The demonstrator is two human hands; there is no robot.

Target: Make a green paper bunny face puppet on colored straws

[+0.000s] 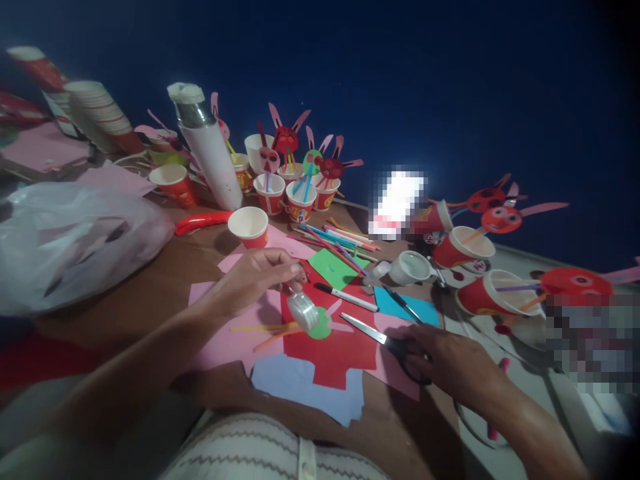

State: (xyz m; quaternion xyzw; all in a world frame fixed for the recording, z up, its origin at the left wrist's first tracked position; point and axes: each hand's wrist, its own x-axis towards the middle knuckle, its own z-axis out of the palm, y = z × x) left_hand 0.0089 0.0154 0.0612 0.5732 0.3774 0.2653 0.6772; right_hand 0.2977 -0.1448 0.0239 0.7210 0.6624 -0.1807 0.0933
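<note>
My left hand (pixel 267 270) is closed in a pinch. A small, shiny roll of clear tape (pixel 303 313) hangs at its fingertips, over the paper. Below the tape lies a green paper disc (pixel 320 325) with two pink ear strips and yellow and orange sticks at its left. My right hand (pixel 430 353) grips the black handles of the scissors (pixel 367 330), whose closed blades point left across red paper (pixel 345 360). A white marker with a black tip (pixel 347 297) rests just beyond the blades. My right fingers are partly in shadow.
Paper cups with rabbit-faced sticks (pixel 301 200) stand at the back and right. One open cup (pixel 249 225) sits near my left hand. A tall flask (pixel 213 157), a plastic bag (pixel 80 247) and stacked cups (pixel 103 113) occupy the left. Coloured sticks (pixel 340 243) and a glass mug (pixel 411 268) lie ahead.
</note>
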